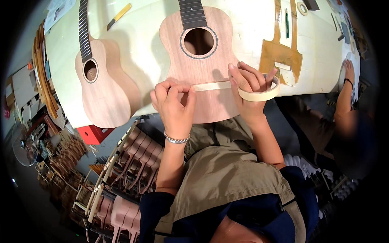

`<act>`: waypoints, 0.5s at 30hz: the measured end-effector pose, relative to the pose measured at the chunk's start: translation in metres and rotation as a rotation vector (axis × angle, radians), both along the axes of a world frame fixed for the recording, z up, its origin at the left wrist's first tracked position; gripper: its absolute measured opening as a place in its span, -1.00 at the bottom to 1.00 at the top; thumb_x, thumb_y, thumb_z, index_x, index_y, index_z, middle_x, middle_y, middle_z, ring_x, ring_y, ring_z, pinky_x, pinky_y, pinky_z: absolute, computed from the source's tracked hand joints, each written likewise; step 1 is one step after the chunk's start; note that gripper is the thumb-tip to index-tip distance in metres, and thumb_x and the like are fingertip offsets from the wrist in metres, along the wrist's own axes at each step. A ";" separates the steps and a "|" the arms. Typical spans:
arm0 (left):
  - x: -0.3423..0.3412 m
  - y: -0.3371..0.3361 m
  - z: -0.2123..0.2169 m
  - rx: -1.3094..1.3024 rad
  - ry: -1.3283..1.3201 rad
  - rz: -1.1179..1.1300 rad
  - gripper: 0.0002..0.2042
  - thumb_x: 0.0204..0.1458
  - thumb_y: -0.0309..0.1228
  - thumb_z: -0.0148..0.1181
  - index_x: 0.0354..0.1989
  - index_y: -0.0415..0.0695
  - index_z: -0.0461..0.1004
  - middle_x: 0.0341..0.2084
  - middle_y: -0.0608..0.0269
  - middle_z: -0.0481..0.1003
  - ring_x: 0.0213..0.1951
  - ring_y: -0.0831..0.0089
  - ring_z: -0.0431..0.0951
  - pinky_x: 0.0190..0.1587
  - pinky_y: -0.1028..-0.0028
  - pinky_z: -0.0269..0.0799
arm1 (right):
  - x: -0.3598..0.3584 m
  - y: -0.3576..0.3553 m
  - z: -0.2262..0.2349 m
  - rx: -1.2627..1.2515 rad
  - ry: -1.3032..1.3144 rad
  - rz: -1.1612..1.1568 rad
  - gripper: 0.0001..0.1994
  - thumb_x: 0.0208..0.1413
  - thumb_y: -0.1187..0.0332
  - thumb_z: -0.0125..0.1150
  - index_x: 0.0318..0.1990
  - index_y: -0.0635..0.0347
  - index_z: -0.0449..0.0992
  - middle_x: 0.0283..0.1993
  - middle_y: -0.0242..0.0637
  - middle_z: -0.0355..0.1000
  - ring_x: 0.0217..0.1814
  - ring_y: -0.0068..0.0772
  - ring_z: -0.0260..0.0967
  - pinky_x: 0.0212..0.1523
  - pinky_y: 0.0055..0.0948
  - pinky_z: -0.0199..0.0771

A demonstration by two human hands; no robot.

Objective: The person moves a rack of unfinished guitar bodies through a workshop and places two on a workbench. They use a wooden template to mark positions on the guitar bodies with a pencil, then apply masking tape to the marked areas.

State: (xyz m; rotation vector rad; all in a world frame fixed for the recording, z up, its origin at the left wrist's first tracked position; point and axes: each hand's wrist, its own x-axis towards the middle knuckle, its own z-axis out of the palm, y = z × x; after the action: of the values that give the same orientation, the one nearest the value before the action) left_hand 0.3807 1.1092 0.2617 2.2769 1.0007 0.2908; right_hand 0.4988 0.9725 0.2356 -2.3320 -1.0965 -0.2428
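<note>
An unfinished wooden ukulele (198, 69) lies face up on the pale table in front of me, its fretted neck pointing away. Across its lower body stretches a strip of masking tape (212, 86). At the strip's left end, my left hand (173, 101) is closed in a pinch on the tape. The roll of masking tape (259, 96) hangs round fingers of my right hand (250, 91), whose thumb and forefinger are by the strip's right end. Whether the strip touches the wood along its whole length I cannot tell. A bracelet circles my left wrist.
Left of it lies a second ukulele (107, 93), near a yellow-handled knife (119, 16). An amber flat template (269, 56), a green pencil (287, 24) and another tape roll (302, 8) are at right. Wooden parts fill a rack (142, 148) below. A co-worker's hand (349, 71) rests far right.
</note>
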 end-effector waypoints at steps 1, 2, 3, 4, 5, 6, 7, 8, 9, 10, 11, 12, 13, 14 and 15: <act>0.000 -0.001 -0.001 -0.002 0.000 0.008 -0.88 -0.22 -0.46 0.27 -0.53 -0.18 0.46 -0.34 0.18 0.31 -0.19 0.23 0.26 -0.07 0.32 0.14 | -0.001 0.000 -0.001 -0.003 -0.010 0.001 -0.50 -0.26 0.52 0.26 -0.05 -0.15 0.45 -0.30 -0.53 0.34 -0.09 -0.51 0.32 0.32 -0.07 -0.44; 0.000 -0.001 -0.002 -0.002 -0.004 0.013 -0.88 -0.23 -0.45 0.27 -0.54 -0.18 0.46 -0.35 0.18 0.31 -0.19 0.22 0.26 -0.07 0.32 0.14 | -0.002 0.001 -0.001 -0.006 -0.012 -0.005 -0.51 -0.25 0.52 0.25 -0.05 -0.16 0.45 -0.31 -0.53 0.33 -0.10 -0.51 0.31 0.32 -0.08 -0.43; 0.000 -0.001 -0.002 -0.002 0.002 0.017 -0.89 -0.23 -0.46 0.27 -0.54 -0.18 0.46 -0.35 0.18 0.31 -0.19 0.22 0.26 -0.08 0.32 0.15 | -0.002 0.002 -0.002 -0.009 -0.014 -0.012 -0.51 -0.25 0.52 0.23 -0.06 -0.16 0.46 -0.31 -0.54 0.33 -0.10 -0.51 0.31 0.32 -0.08 -0.43; 0.000 -0.001 -0.001 -0.001 0.007 0.020 -0.89 -0.23 -0.46 0.27 -0.55 -0.18 0.46 -0.35 0.18 0.31 -0.20 0.22 0.26 -0.08 0.33 0.15 | -0.003 0.002 -0.002 -0.011 -0.017 -0.018 -0.52 -0.24 0.52 0.22 -0.07 -0.17 0.46 -0.31 -0.54 0.32 -0.11 -0.52 0.31 0.32 -0.09 -0.42; 0.000 -0.001 -0.001 -0.001 0.012 0.025 -0.89 -0.23 -0.46 0.27 -0.55 -0.18 0.46 -0.36 0.18 0.31 -0.20 0.22 0.26 -0.09 0.33 0.16 | -0.003 0.002 -0.002 -0.021 -0.020 -0.018 -0.53 -0.24 0.52 0.21 -0.07 -0.18 0.46 -0.31 -0.54 0.31 -0.11 -0.52 0.31 0.32 -0.09 -0.42; 0.001 -0.001 -0.001 0.000 0.013 0.027 -0.89 -0.23 -0.46 0.27 -0.56 -0.18 0.46 -0.36 0.18 0.31 -0.20 0.23 0.26 -0.09 0.33 0.16 | -0.003 0.002 -0.002 -0.030 -0.023 -0.017 -0.53 -0.23 0.52 0.20 -0.07 -0.18 0.47 -0.31 -0.54 0.31 -0.12 -0.52 0.31 0.32 -0.09 -0.41; 0.001 -0.001 -0.001 0.001 0.013 0.029 -0.89 -0.23 -0.46 0.27 -0.57 -0.18 0.46 -0.36 0.18 0.31 -0.20 0.23 0.26 -0.10 0.34 0.17 | -0.003 0.002 -0.002 -0.039 -0.026 -0.017 -0.54 -0.23 0.52 0.19 -0.08 -0.18 0.47 -0.31 -0.55 0.30 -0.12 -0.52 0.31 0.32 -0.10 -0.41; 0.001 -0.001 -0.001 0.001 0.014 0.032 -0.89 -0.23 -0.46 0.28 -0.57 -0.18 0.46 -0.36 0.18 0.31 -0.20 0.23 0.26 -0.10 0.34 0.17 | -0.003 0.003 -0.002 -0.039 -0.030 -0.019 -0.54 -0.23 0.52 0.18 -0.08 -0.19 0.47 -0.31 -0.55 0.30 -0.12 -0.52 0.31 0.32 -0.09 -0.40; 0.001 -0.001 -0.001 0.012 0.020 0.026 -0.89 -0.23 -0.46 0.27 -0.55 -0.18 0.46 -0.37 0.18 0.31 -0.20 0.23 0.26 -0.10 0.34 0.17 | -0.003 0.003 -0.002 -0.039 -0.033 -0.021 -0.54 -0.23 0.52 0.18 -0.09 -0.20 0.47 -0.31 -0.55 0.30 -0.12 -0.52 0.31 0.32 -0.09 -0.39; 0.000 -0.001 -0.001 0.023 0.026 0.021 -0.88 -0.23 -0.46 0.27 -0.52 -0.18 0.47 -0.37 0.18 0.31 -0.21 0.23 0.26 -0.11 0.34 0.17 | -0.003 0.004 -0.002 -0.039 -0.037 -0.023 -0.54 -0.23 0.52 0.17 -0.09 -0.20 0.47 -0.31 -0.56 0.30 -0.12 -0.52 0.31 0.32 -0.09 -0.38; 0.000 -0.001 -0.001 0.034 0.032 0.014 -0.87 -0.23 -0.46 0.27 -0.49 -0.18 0.47 -0.38 0.18 0.31 -0.21 0.23 0.27 -0.11 0.34 0.17 | -0.003 0.004 -0.002 -0.042 -0.041 -0.024 -0.54 -0.23 0.52 0.17 -0.10 -0.21 0.48 -0.31 -0.56 0.30 -0.12 -0.52 0.31 0.31 -0.09 -0.38; 0.000 0.000 -0.003 0.012 -0.006 0.028 -0.85 -0.25 -0.46 0.28 -0.48 -0.16 0.45 -0.36 0.18 0.30 -0.21 0.22 0.26 -0.11 0.33 0.17 | -0.003 0.004 -0.002 -0.045 -0.046 -0.024 -0.55 -0.23 0.52 0.17 -0.10 -0.21 0.48 -0.31 -0.56 0.30 -0.12 -0.52 0.31 0.31 -0.09 -0.38; -0.001 0.001 -0.006 -0.010 -0.044 0.042 -0.83 -0.27 -0.46 0.28 -0.46 -0.15 0.44 -0.35 0.18 0.29 -0.21 0.20 0.25 -0.12 0.32 0.16 | -0.003 0.004 -0.002 -0.048 -0.050 -0.025 -0.55 -0.23 0.53 0.17 -0.10 -0.21 0.48 -0.30 -0.56 0.30 -0.12 -0.52 0.31 0.31 -0.10 -0.37; -0.003 0.002 -0.008 -0.030 -0.081 0.056 -0.81 -0.28 -0.46 0.28 -0.44 -0.13 0.43 -0.34 0.19 0.28 -0.21 0.19 0.24 -0.12 0.31 0.15 | -0.003 0.005 -0.001 -0.049 -0.050 -0.025 -0.55 -0.23 0.52 0.17 -0.11 -0.22 0.48 -0.30 -0.57 0.29 -0.11 -0.52 0.30 0.31 -0.10 -0.37; -0.005 0.002 -0.009 -0.019 -0.097 0.066 -0.78 -0.26 -0.43 0.27 -0.37 -0.09 0.44 -0.28 0.18 0.29 -0.17 0.19 0.24 -0.08 0.29 0.13 | -0.002 0.005 -0.001 -0.049 -0.049 -0.025 -0.55 -0.24 0.52 0.17 -0.11 -0.22 0.48 -0.30 -0.57 0.29 -0.11 -0.52 0.30 0.31 -0.10 -0.36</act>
State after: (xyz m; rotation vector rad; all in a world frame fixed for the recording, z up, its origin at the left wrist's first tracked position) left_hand 0.3757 1.1109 0.2526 2.1936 1.0259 0.4137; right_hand 0.4965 0.9773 0.2345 -2.3955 -1.1090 -0.2872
